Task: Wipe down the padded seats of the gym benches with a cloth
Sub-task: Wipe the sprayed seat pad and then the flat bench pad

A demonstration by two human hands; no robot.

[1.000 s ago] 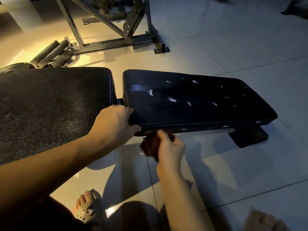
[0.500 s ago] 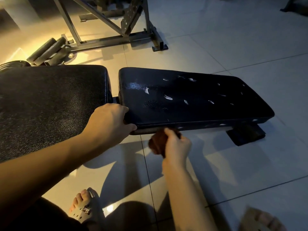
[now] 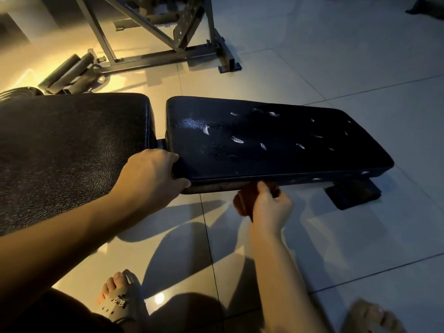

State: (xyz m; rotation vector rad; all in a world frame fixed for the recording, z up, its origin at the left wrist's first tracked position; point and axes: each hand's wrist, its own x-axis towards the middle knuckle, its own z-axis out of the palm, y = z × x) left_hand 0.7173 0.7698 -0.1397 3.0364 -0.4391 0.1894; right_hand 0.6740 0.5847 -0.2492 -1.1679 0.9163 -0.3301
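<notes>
Looking down: left hand (image 3: 151,174) grips seat (image 3: 276,140) at near corner, fingers (image 3: 169,157) curled round edge, likely steadying it. Right hand (image 3: 271,205) clutches reddish cloth (image 3: 242,203), bunched against seat's front side edge, apparently wiping there. Seat top scuffed, white tears showing.

Glossy tiled floor (image 3: 336,236), metal rack frame (image 3: 168,32) behind.

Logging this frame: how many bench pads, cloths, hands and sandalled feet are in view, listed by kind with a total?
Bench pads: 2, the left pad and the right pad
Cloths: 1, the reddish cloth
Hands: 2, the left hand gripping the right pad's corner, the right hand holding the cloth
Sandalled feet: 2, the left foot and the right foot
Total: 7
</notes>
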